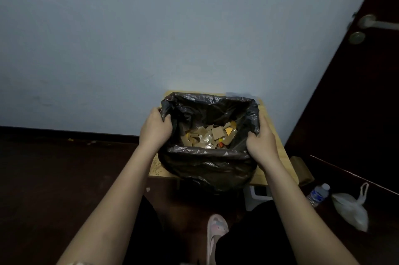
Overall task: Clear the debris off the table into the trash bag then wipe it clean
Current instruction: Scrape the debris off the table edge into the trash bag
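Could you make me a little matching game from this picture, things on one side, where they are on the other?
Things:
1. trash bag
2. cardboard scraps
3. water bottle
4. left hand

Places:
A. lying on the floor at the right
B. gripping the bag's left rim
C. sitting on the small table
D. inside the bag

Pairs: 1-C, 2-D, 3-A, 4-B

A black trash bag [207, 163] covers most of a small wooden table [271, 133], leaving only narrow bare strips at its left and right edges. The left hand [155, 128] and right hand [260, 141] block the bag's sides; its open mouth is free from above. A wall [151, 37] closes the far side. A water bottle [318, 194] and white plastic bag [350, 206] lie on the floor to the right.
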Tool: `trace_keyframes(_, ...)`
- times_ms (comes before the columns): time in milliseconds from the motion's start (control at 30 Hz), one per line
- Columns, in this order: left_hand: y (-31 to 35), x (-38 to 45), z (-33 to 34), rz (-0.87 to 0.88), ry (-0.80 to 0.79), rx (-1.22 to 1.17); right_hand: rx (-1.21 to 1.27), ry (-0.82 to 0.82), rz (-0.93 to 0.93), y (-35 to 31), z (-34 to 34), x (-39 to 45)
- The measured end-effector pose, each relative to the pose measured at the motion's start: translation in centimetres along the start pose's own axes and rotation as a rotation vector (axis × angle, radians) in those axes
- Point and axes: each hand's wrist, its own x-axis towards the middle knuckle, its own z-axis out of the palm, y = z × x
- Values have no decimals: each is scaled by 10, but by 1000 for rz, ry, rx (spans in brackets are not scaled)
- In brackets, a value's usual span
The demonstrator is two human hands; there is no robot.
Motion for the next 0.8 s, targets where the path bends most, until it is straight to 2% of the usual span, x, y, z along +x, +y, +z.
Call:
trace_keyframes(167,-1,-9,8,-9,-32,112,-77,-29,42,12,-9,-11)
trace_keyframes(400,-14,-21,17,29,-98,209,-352,-104,116,22,-8,-19)
trace_keyframes(800,-57,-50,29,-78,-126,238,-323,-164,234,59,9,-41)
